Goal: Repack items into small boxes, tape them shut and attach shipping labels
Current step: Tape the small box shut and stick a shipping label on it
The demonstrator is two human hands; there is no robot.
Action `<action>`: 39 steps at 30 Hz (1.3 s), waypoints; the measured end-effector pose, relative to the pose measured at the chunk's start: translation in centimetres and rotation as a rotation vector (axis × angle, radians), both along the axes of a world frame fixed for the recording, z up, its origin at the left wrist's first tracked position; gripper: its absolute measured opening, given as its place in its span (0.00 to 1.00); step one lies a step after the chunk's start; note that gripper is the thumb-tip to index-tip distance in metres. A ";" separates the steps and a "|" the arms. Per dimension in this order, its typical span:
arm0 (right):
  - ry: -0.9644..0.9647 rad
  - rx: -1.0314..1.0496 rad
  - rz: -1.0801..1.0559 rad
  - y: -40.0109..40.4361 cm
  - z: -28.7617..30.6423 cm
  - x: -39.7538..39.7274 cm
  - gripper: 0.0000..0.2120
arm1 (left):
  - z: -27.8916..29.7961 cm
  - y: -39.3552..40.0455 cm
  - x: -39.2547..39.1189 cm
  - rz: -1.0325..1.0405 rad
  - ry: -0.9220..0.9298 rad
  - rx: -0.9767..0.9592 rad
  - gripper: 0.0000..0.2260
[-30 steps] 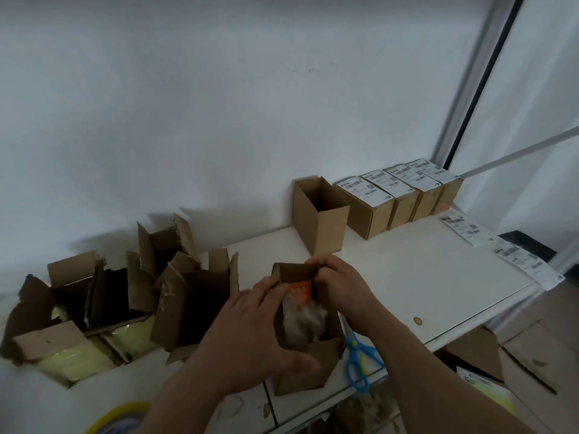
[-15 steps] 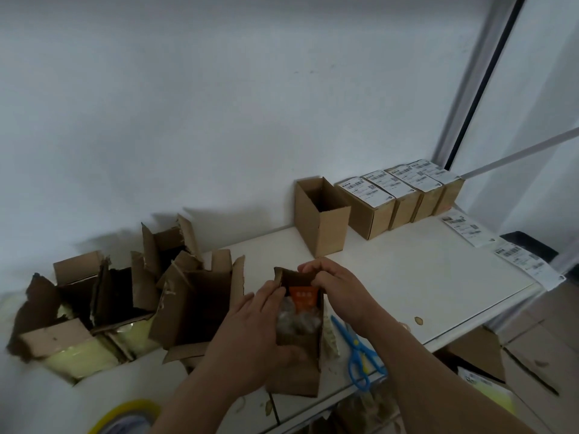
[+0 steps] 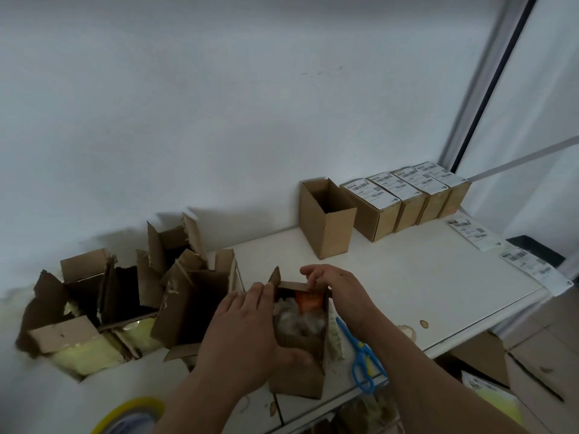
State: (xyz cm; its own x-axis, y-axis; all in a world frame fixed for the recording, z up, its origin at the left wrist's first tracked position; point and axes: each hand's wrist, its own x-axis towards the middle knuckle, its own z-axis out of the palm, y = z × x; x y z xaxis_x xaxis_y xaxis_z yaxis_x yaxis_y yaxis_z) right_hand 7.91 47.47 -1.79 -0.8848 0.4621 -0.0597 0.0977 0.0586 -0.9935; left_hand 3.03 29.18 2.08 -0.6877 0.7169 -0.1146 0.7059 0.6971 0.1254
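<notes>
White barcoded labels (image 3: 376, 191) atop sealed boxes (image 3: 404, 205), unreadable

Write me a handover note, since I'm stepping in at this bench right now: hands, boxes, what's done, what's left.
Left hand grips the small box at the table's front edge; the right hand folds its far flap. Its packet is inside, top untaped.
Done: four labelled boxes along the wall.
Left: close and tape this box, label it, then fill the empty box. Tape roll lies near left, blue scissors right, loose labels far right.
</notes>
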 end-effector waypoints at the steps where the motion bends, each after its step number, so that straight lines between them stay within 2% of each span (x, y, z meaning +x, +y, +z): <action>1: -0.010 0.026 0.002 -0.1 0.0 -0.1 0.14 | 0.0 0.2 0.1 0.003 -0.006 0.000 0.54; 5: -0.071 0.069 0.014 -0.3 -0.5 -0.3 0.24 | 0.1 0.6 0.4 -0.041 -0.079 -0.006 0.50; 9: -0.147 0.161 0.000 -0.5 -1.4 -0.4 0.25 | 0.0 0.3 0.2 -0.074 -0.189 0.030 0.44; 12: -0.135 0.185 -0.042 -1.0 -1.7 -0.6 0.25 | 0.4 0.2 0.3 -0.047 -0.246 0.049 0.39; 18: -0.082 0.184 -0.156 -1.8 -2.2 -1.1 0.19 | 0.5 0.9 1.5 -0.019 -0.263 0.011 0.46; 22: -0.093 0.178 -0.218 -2.1 -2.3 -1.5 0.19 | 0.3 0.4 1.6 0.001 -0.325 0.163 0.46; 25: -0.131 0.183 -0.327 -2.4 -2.2 -1.9 0.20 | 0.0 0.1 2.0 0.043 -0.369 0.153 0.50; 28: -0.187 0.159 -0.400 -2.5 -2.1 -1.7 0.19 | -0.2 0.5 2.4 0.155 -0.542 0.238 0.52; 30: -0.212 0.049 -0.398 -2.7 -2.3 -1.4 0.25 | 0.3 1.0 2.8 0.271 -0.674 0.395 0.47; 34: -0.262 -0.072 -0.367 -3.3 -2.8 -0.4 0.38 | 0.5 0.7 3.2 0.324 -0.852 0.660 0.34; 37: -0.247 -0.141 -0.340 -3.9 -2.9 0.6 0.44 | -0.6 0.2 1.6 0.319 -0.948 0.811 0.24; 39: -0.219 -0.163 -0.324 -4.3 -3.4 1.1 0.48 | -0.8 0.1 0.7 0.402 -1.051 0.850 0.18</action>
